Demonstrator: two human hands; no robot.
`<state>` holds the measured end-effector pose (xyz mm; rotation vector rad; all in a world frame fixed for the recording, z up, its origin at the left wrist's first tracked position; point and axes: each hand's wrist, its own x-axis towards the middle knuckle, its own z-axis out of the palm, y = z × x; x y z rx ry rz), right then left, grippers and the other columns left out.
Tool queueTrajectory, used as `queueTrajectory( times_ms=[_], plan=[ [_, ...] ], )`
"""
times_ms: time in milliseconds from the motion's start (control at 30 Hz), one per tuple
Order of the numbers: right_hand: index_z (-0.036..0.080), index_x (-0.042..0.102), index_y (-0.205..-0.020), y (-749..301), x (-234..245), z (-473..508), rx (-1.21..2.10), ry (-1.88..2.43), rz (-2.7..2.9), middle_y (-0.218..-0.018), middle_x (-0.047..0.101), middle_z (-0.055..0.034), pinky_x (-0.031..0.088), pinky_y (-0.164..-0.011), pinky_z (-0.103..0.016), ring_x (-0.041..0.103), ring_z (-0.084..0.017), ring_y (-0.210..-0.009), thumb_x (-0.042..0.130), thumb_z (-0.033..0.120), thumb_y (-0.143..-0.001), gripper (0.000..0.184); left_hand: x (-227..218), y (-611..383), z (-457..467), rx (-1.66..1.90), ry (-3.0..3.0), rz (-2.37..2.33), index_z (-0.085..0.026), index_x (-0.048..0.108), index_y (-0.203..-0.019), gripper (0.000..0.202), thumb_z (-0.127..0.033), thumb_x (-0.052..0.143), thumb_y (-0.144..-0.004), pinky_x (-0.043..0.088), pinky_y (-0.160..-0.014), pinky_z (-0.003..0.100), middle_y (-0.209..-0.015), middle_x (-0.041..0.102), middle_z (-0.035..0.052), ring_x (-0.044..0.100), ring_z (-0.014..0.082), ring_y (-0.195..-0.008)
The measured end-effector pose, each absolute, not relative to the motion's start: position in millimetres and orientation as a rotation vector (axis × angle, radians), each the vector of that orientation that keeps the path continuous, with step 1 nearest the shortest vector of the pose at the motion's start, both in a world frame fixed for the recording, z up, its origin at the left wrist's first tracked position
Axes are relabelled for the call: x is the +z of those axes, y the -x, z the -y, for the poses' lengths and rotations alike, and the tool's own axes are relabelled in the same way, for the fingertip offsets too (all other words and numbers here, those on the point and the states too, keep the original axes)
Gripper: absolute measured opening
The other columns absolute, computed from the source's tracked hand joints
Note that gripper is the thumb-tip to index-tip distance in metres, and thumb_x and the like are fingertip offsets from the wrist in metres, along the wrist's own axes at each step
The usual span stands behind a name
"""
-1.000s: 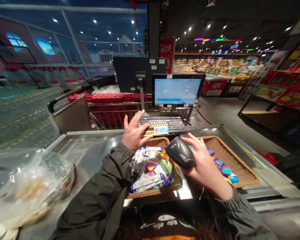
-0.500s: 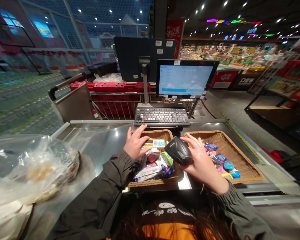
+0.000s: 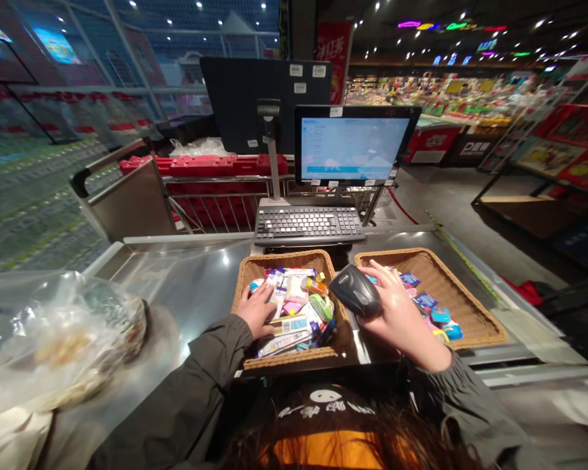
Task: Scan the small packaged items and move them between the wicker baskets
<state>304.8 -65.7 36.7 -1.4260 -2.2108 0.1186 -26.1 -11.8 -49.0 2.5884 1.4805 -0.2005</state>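
My left hand (image 3: 256,309) is down in the left wicker basket (image 3: 289,357), fingers curled on the near end of a long yellow and blue box (image 3: 290,324) that lies on several small colourful packs. My right hand (image 3: 398,314) grips a black barcode scanner (image 3: 355,292) over the gap between the two baskets, its head pointing towards the left one. Under that hand, the right wicker basket (image 3: 476,307) holds a few small blue packs (image 3: 434,313).
A keyboard (image 3: 308,225) and a lit screen (image 3: 353,143) stand just behind the baskets on the steel counter (image 3: 196,284). A clear plastic bag of food (image 3: 63,339) lies at the left. A trolley with red crates (image 3: 200,189) is behind the counter.
My left hand has come back from near the keyboard and lowered the long box into the left basket. The scanner hand has barely moved. The view has tilted down.
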Motion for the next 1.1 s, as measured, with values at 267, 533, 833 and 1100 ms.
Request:
queueTrajectory(
  times_ms=[267, 533, 833, 1100],
  plan=[
    [0.019, 0.062, -0.117, -368, 35, 75, -0.010, 1.621, 1.954, -0.132, 0.059, -0.0170, 0.028, -0.110, -0.070, 0.042, -0.043, -0.137, 0.064, 0.030, -0.073, 0.045, -23, -4, -1, 0.198, -2.858, -1.319, -0.021, 0.065, -0.122, 0.050, -0.041, 0.074, -0.077, 0.022, -0.112, 0.070, -0.156, 0.035, 0.0213, 0.031, 0.0396, -0.146],
    [0.020, 0.060, -0.116, -427, 34, 92, -0.124, 1.781, 1.770, -0.130, 0.059, -0.0182, 0.028, -0.109, -0.072, 0.042, -0.044, -0.137, 0.066, 0.034, -0.073, 0.045, 0, -107, -28, 0.277, -2.976, -0.862, -0.023, 0.066, -0.119, 0.042, -0.043, 0.071, -0.082, 0.020, -0.115, 0.067, -0.156, 0.039, 0.0166, 0.030, 0.0362, -0.146],
    [0.021, 0.058, -0.118, -462, 29, 103, -0.111, 1.802, 1.703, -0.131, 0.058, -0.0174, 0.026, -0.112, -0.071, 0.041, -0.042, -0.139, 0.070, 0.035, -0.073, 0.049, -32, -246, -70, -0.018, -2.961, -0.497, -0.032, 0.074, -0.105, 0.023, -0.026, 0.068, -0.083, 0.017, -0.113, 0.071, -0.152, 0.046, 0.0074, 0.029, 0.0352, -0.146],
    [0.022, 0.058, -0.121, -479, 28, 94, -0.054, 1.814, 1.706, -0.132, 0.058, -0.0168, 0.023, -0.114, -0.070, 0.038, -0.041, -0.141, 0.069, 0.035, -0.074, 0.050, -102, -328, -104, -0.272, -2.847, -0.237, -0.030, 0.065, -0.125, 0.044, -0.031, 0.068, -0.081, 0.004, -0.121, 0.058, -0.157, 0.040, 0.0053, 0.028, 0.0291, -0.148]
  ],
)
